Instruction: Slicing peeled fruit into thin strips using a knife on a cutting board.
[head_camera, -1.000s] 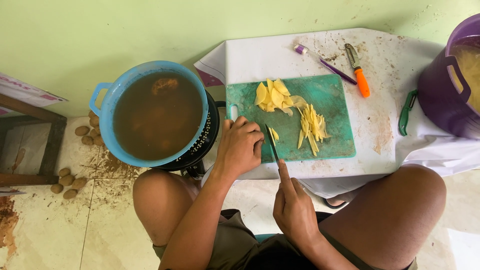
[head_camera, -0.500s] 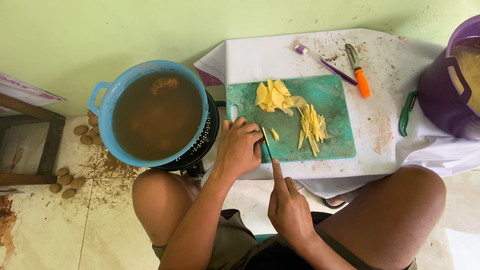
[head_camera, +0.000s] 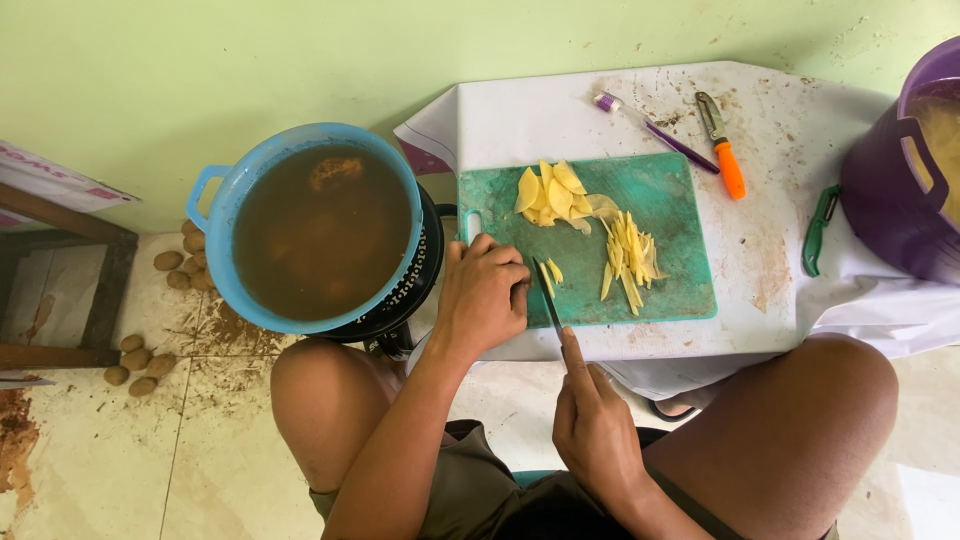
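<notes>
Both hands work the green plastic cutting board: my left fingers curl down, pinning a pale potato piece steady. Just right of them, my right fingers pinch the dark-bladed knife, forefinger along its spine for control.

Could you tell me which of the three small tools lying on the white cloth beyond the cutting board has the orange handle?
The middle one, the orange-handled peeler: the purple tool lies to its left, the green one by the purple tub.
</notes>
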